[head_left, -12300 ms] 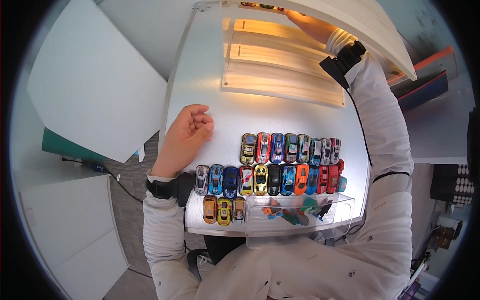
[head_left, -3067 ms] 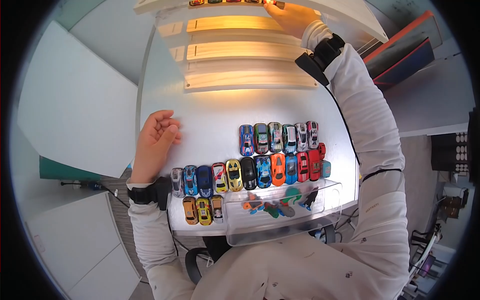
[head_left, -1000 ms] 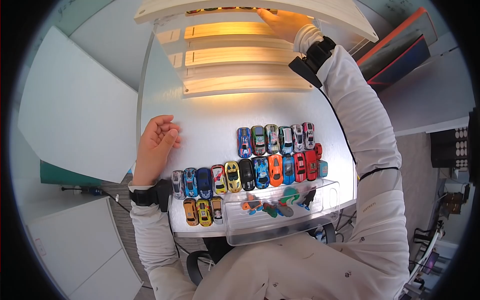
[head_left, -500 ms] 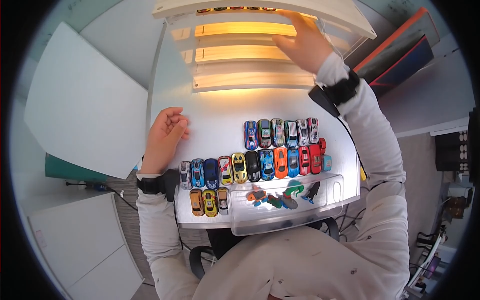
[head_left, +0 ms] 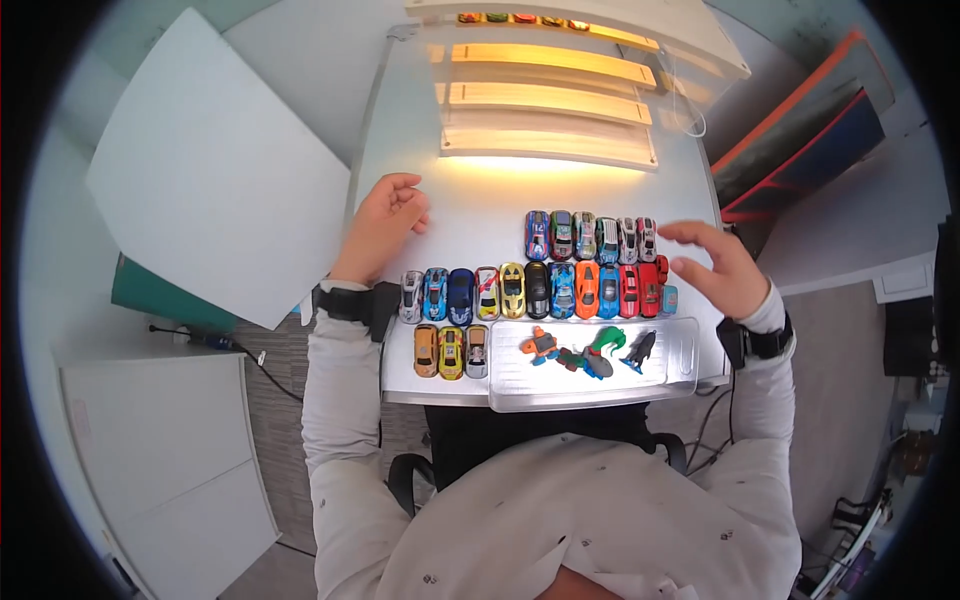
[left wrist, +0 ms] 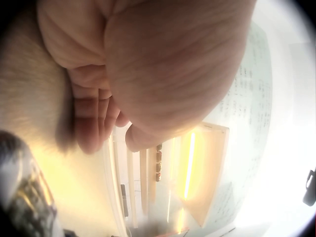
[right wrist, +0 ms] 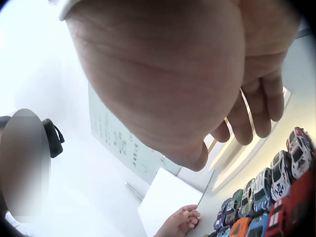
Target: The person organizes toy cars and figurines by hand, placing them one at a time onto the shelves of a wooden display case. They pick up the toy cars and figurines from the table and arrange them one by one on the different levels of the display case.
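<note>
My right hand (head_left: 715,265) hovers at the right end of the toy car rows, fingers spread, nothing in it. Its fingertips are close to a white-and-pink toy car (head_left: 647,239) at the end of the back row. In the right wrist view the palm fills the top, above a blue-and-white car (right wrist: 262,187) and its neighbours. My left hand (head_left: 385,225) rests on the table's left side, fingers loosely curled and holding nothing. Several small cars (head_left: 523,19) stand on the top tier of a lit wooden display shelf (head_left: 550,70) at the back.
A clear plastic tray (head_left: 505,392) with toy animal figures, among them a green one (head_left: 607,341), sits at the front edge. Left of it stand three cars, including a yellow one (head_left: 451,352). Leaning panels (head_left: 800,150) stand beyond the right edge; a loose cable (head_left: 690,120) hangs by the shelf.
My right hand has let go at the top tier and come back to the car rows. Since the oldest frame, two cars have left the back row's left end. My left hand stays put.
</note>
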### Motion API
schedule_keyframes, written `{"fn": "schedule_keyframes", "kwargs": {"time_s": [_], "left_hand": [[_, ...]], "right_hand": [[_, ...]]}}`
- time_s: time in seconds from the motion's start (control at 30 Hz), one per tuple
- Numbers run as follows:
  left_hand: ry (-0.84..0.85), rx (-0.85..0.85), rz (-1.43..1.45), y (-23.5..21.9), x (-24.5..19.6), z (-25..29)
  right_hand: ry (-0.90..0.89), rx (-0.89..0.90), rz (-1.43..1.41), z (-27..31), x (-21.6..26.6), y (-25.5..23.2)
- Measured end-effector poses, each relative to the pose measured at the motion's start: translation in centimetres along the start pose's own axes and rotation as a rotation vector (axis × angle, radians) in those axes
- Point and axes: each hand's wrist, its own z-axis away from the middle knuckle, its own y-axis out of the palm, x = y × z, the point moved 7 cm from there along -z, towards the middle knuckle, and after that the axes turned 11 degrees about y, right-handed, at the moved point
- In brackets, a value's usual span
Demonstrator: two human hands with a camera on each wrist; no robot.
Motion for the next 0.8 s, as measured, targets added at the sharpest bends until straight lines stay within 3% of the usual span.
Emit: {"fn": "schedule_keyframes", "kwargs": {"time_s": [0.4,0.57,0.67,0.8], "left_hand": [[0.07,0.036,0.055,-0.2,1.0,-0.1],[0.044,0.005,0.05,-0.6,-0.8,0.8],[0.061,-0.063,-0.051,-1.2,-3.5,2.9],[0.03,0.003,-0.346,-2.0,-4.6,6.7]], "right_hand": [[0.058,-0.047,-0.346,2.6,-4.7,0.8],[0.039,-0.016,-0.445,2.5,-5.3,1.7],[0.046,0.001,-0.483,2.6,-6.0,2.0],[0.017,0.002,-0.482,2.7,-6.2,2.2]]}}
